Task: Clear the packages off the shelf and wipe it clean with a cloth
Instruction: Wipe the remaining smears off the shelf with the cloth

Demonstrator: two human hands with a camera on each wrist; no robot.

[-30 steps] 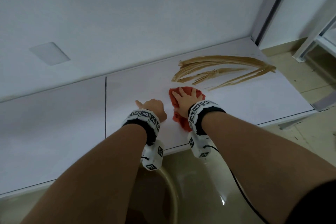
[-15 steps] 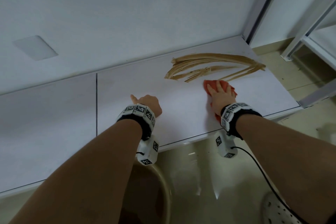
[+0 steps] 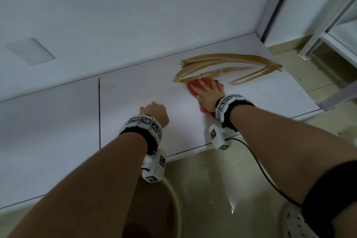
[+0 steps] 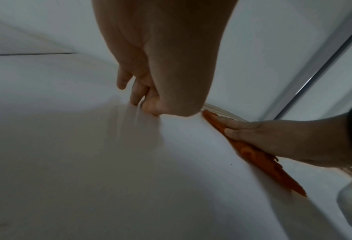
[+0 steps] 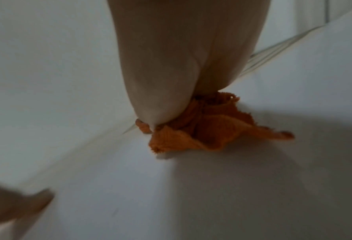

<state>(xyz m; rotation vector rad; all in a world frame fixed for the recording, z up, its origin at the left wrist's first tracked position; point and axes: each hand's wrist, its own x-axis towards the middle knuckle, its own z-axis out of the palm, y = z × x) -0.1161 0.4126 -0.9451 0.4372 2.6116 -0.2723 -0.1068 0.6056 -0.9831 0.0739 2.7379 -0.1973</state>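
Home: tiled floor (image 3: 212, 189), white shelf (image 3: 135, 98)

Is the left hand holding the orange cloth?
No, the left hand rests curled on the white shelf with nothing in it, while the right hand presses the orange cloth flat.

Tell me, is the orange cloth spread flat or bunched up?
Bunched: the cloth shows folds and a curled edge under the flat right hand.

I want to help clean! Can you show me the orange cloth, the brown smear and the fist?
orange cloth (image 5: 212, 133): right wrist view, crumpled middle.
brown smear (image 3: 222, 58): head view, top streak.
left hand (image 3: 155, 113): head view, back of fist.
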